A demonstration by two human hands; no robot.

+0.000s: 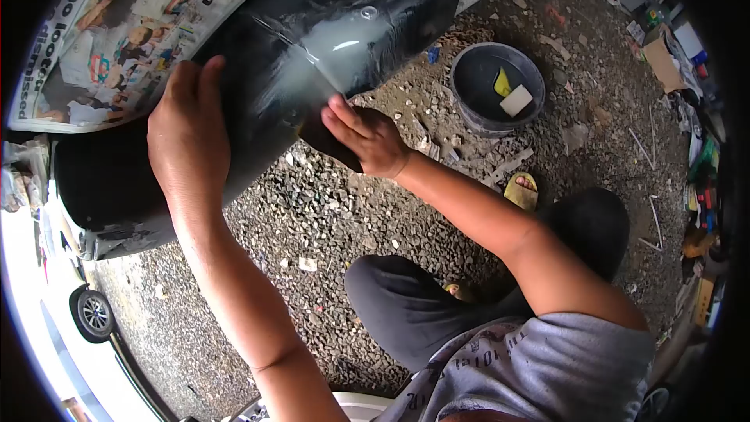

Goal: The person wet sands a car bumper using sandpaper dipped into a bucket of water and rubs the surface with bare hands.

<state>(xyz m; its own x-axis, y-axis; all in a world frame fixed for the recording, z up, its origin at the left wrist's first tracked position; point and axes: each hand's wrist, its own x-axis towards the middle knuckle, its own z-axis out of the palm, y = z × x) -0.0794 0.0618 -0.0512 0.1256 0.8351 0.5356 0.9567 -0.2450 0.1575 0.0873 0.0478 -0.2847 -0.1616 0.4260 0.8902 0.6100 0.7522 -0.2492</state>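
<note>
A dark car bumper (pixel 258 121) with pale, wet-looking sanded patches stretches across the upper left. My left hand (pixel 190 129) rests against its dark surface, thumb apart from the fingers, with nothing visible in it; some fingertips are hidden. Lower on the bumper, my right hand (pixel 367 141) has its fingers extended towards a glossy crease line. Beneath that palm is a thin dark sheet that looks like sandpaper (pixel 330 143), pinned between the hand and the bumper's lower edge.
Newspaper (pixel 117 55) covers the bodywork above the bumper. A black bucket (pixel 498 48) with water, a white block (pixel 516 100) and a yellow piece (pixel 501 82) stands on gravel. Assorted clutter lines the right edge; a car wheel (pixel 94 313) shows lower left.
</note>
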